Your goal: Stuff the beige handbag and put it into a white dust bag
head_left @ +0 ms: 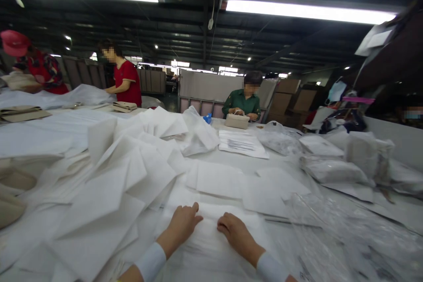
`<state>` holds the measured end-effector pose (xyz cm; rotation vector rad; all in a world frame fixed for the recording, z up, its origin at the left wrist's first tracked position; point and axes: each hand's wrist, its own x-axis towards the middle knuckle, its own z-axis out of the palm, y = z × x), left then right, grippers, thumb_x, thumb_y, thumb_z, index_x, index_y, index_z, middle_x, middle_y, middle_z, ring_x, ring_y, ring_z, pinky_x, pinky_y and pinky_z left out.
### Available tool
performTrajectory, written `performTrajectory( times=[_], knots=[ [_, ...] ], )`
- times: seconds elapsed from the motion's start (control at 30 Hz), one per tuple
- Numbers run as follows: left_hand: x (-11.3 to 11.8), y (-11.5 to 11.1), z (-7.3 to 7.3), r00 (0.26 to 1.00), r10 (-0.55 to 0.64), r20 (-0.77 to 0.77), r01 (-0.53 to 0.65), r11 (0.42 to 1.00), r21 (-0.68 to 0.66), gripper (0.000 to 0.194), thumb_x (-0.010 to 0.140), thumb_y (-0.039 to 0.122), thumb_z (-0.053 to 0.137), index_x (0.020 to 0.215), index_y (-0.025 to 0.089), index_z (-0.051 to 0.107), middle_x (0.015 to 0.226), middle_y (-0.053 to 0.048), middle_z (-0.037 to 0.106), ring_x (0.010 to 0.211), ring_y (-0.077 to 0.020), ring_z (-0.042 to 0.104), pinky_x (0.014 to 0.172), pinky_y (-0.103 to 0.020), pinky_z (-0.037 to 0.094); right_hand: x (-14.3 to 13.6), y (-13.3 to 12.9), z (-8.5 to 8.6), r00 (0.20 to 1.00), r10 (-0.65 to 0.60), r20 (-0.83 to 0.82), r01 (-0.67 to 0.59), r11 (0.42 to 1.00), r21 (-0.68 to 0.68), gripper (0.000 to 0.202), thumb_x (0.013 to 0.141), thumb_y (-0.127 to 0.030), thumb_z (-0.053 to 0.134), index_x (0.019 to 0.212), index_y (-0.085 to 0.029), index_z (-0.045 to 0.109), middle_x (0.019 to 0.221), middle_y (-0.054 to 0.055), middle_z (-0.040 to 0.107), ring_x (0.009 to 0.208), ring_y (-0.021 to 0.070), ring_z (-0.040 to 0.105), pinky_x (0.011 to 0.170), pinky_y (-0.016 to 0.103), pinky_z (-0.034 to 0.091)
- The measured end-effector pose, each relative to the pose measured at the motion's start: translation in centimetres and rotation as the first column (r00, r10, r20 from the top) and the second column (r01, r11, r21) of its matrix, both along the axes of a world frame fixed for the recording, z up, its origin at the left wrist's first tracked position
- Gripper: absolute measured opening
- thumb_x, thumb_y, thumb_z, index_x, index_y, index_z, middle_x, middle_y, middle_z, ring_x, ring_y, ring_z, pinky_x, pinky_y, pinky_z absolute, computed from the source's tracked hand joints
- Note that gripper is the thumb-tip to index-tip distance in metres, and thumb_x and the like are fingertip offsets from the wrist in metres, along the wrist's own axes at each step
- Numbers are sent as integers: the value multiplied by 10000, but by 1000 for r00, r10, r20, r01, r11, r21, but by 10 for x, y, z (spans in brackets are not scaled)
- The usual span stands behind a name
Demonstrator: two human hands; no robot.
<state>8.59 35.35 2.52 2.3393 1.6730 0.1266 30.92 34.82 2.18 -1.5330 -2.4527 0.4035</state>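
**Two hands pressing a white sheet flat on the table**

At far left, beige bags point(13, 194) are lying beside a heap of white sheets point(115, 176). The left hand point(181, 224) is resting palm-down, fingers loosely curled, gripping nothing, on the white fabric sheet point(205, 246) lying at the near edge of the table point(231, 163). The right hand point(234, 233) is pressing beside it, knuckles bent, also holding nothing. The sheet is looking thin, soft and light; it would likely lift best by an edge or corner. Clear plastic bags point(330, 229) are lying to the right.
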Motion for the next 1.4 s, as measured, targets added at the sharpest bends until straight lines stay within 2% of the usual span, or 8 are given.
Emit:
performTrajectory(
  times=[0.13, 0.23, 0.33, 0.53, 0.9, 1.17, 1.3, 1.4],
  knots=[
    [9, -10, 2, 999, -32, 5, 32, 999, 12, 617, 830, 612, 597, 1300, 228, 488, 1068, -111, 694, 1038, -321, 633, 985, -516, 403, -5, 1, -3, 998, -49, 38, 48, 998, 32, 229, 933, -136, 421, 869, -165, 640, 888, 77, 645, 851, 209, 601, 776, 309, 443],
    [17, -12, -1, 998, -41, -36, 42, 999, 12, 263, 927, 380, 517, 1117, 228, 614, 1051, -114, 691, 1029, -301, 635, 1007, -523, 363, -7, -1, -2, 998, 0, 56, -2, 1000, 27, 110, 901, -220, 556, 959, -182, 641, 977, 74, 647, 903, 213, 600, 804, 301, 442],
    [21, -10, -4, 997, -35, -70, 36, 999, 11, 296, 930, 108, 366, 1014, 174, 642, 1021, -134, 692, 993, -273, 647, 945, -456, 410, -9, -4, -3, 994, 66, 92, -67, 998, 14, 66, 823, -182, 651, 886, -195, 664, 962, 60, 661, 919, 224, 601, 806, 298, 427],
    [14, -9, 0, 999, -8, -41, 9, 1000, 24, 454, 902, 527, 536, 1187, 174, 564, 1037, -118, 702, 978, -307, 652, 859, -440, 481, -13, 8, -3, 998, -26, 59, 25, 999, 21, 273, 924, -185, 457, 731, -172, 649, 783, 54, 685, 760, 187, 610, 683, 275, 390],
    [2, 7, 6, 993, 113, -32, -110, 991, 81, 224, 986, 325, 487, 1011, 147, 621, 887, -23, 667, 811, -174, 657, 777, -386, 551, -21, 17, 7, 1000, -10, -25, 12, 996, 86, 249, 875, -435, 612, 927, -193, 635, 898, 51, 686, 841, 204, 625, 743, 277, 441],
    [-32, 3, 0, 982, 79, 172, -97, 990, 103, 85, 929, 213, 575, 965, 152, 622, 995, -32, 635, 1002, -218, 591, 947, -464, 452, 34, 5, 12, 988, -151, 25, 145, 977, 155, 191, 903, -252, 505, 766, -213, 632, 804, 83, 631, 746, 237, 600, 710, 342, 433],
    [-65, 2, -5, 879, 238, 413, -254, 967, -17, 49, 914, 175, 579, 899, 145, 616, 990, -32, 617, 987, -212, 580, 933, -456, 454, 71, -12, 15, 959, -275, -73, 283, 948, 143, 264, 861, -184, 469, 638, -224, 604, 705, 85, 610, 717, 246, 586, 720, 370, 423],
    [-81, -3, -7, 660, 405, 633, -367, 909, -198, 90, 902, 220, 610, 852, 146, 603, 905, -16, 612, 885, -182, 594, 848, -396, 496, 84, -32, 16, 905, -360, -225, 384, 920, 73, 217, 818, -231, 527, 628, -237, 631, 702, 84, 644, 750, 270, 604, 770, 408, 436]
  ],
)
